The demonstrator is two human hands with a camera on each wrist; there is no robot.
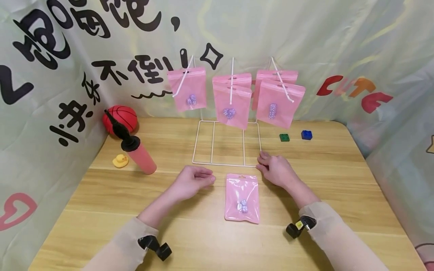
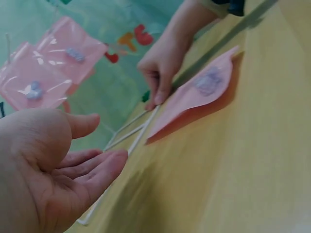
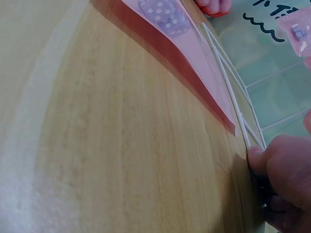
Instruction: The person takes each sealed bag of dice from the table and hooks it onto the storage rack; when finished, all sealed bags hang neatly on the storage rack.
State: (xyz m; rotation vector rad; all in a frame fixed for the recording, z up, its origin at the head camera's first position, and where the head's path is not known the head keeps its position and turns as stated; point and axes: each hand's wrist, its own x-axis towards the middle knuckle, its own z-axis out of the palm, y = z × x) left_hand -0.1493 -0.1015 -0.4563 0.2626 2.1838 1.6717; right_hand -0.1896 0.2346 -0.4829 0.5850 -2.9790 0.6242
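A white wire rack (image 1: 222, 165) stands on the table, several pink zip bags hanging from its hooks. My right hand (image 1: 278, 171) pinches the rack's front right corner; in the right wrist view its thumb (image 3: 257, 159) lies against the wire. Just in front of the rack's base my left hand (image 1: 192, 183) hovers with relaxed fingers and nothing in them. The left wrist view shows its palm (image 2: 58, 170) and a gap between thumb and fingers. Between the hands, flat on the table, lies one pink zip bag (image 1: 234, 192) with purple dice inside.
To the left are a pink pump (image 1: 142, 160) with a black top, a yellow rubber duck (image 1: 120, 161) and a red ball (image 1: 130, 116). A green brick (image 1: 284, 137) and a blue brick (image 1: 306, 135) sit at the back right. A printed cloth hangs behind.
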